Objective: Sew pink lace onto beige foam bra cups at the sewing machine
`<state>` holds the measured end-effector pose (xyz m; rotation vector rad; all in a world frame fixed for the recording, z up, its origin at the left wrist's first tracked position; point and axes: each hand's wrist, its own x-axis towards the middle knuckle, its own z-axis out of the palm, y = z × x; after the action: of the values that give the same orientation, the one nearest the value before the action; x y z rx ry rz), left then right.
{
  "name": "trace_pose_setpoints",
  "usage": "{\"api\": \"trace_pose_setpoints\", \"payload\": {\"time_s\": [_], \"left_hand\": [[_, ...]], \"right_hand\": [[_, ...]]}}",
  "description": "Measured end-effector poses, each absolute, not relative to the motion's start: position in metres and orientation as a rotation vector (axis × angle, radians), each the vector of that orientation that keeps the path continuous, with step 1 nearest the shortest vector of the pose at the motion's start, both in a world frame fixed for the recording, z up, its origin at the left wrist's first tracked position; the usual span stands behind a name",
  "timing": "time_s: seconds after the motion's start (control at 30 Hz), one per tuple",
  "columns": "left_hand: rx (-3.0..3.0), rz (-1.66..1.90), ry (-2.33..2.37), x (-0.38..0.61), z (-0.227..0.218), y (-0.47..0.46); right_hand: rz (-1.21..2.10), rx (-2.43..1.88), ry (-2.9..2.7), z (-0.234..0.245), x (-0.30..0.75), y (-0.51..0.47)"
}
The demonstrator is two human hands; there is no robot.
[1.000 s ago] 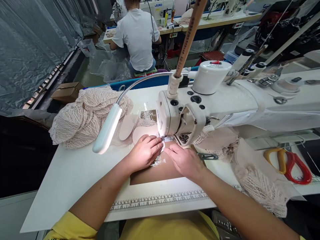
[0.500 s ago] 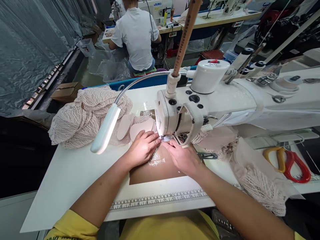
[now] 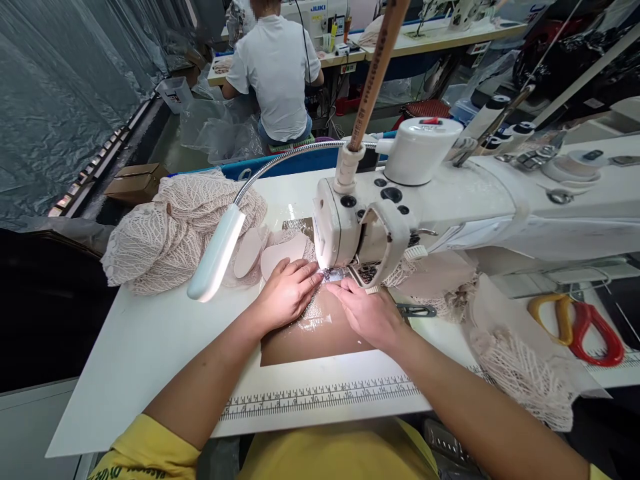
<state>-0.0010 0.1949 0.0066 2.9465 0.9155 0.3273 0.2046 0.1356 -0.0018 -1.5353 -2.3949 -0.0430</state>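
My left hand (image 3: 287, 293) lies flat, fingers together, pressing a thin lace piece (image 3: 314, 313) against the brown plate (image 3: 320, 340) just left of the needle of the white sewing machine (image 3: 400, 207). My right hand (image 3: 367, 312) presses the same lace from the right, fingertips at the presser foot (image 3: 336, 273). Pale foam cups (image 3: 265, 253) lie behind my left hand. What the fingertips pinch is too small to make out.
A heap of beige lace (image 3: 170, 230) sits at the left back, and a gooseneck lamp (image 3: 216, 255) hangs over it. More lace (image 3: 520, 373) and red-yellow scissors (image 3: 580, 327) lie to the right. Small snips (image 3: 415, 311) rest near my right wrist. A person in white (image 3: 275, 67) sits ahead.
Both hands have slid slightly toward the needle, feeding the lace under the presser foot. The view has shifted a little.
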Motion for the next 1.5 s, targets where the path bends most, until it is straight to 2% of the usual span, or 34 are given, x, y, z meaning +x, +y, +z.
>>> {"api": "trace_pose_setpoints", "payload": {"time_s": [0.43,0.67,0.9,1.13,1.37,1.5], "left_hand": [[2.931,0.325,0.993,0.001,0.010,0.193],[2.833,0.078,1.201,0.000,0.034,0.171],[2.750,-0.067,1.069,-0.002,0.053,0.151],[2.684,0.159,0.937,0.005,0.038,0.149],[2.014,0.314,1.004,-0.007,0.040,0.175],[1.853,0.338,0.940,-0.011,0.034,0.181]], "right_hand": [[0.000,-1.530,-2.347,-0.003,0.205,0.136],[0.053,-1.642,-2.341,-0.002,0.208,0.136],[0.090,-1.645,-2.361,0.002,0.207,0.136],[0.153,-1.606,-2.358,0.004,0.209,0.134],[0.283,-1.533,-2.282,0.000,0.206,0.136],[0.399,-1.568,-2.227,-0.001,0.199,0.142]]}}
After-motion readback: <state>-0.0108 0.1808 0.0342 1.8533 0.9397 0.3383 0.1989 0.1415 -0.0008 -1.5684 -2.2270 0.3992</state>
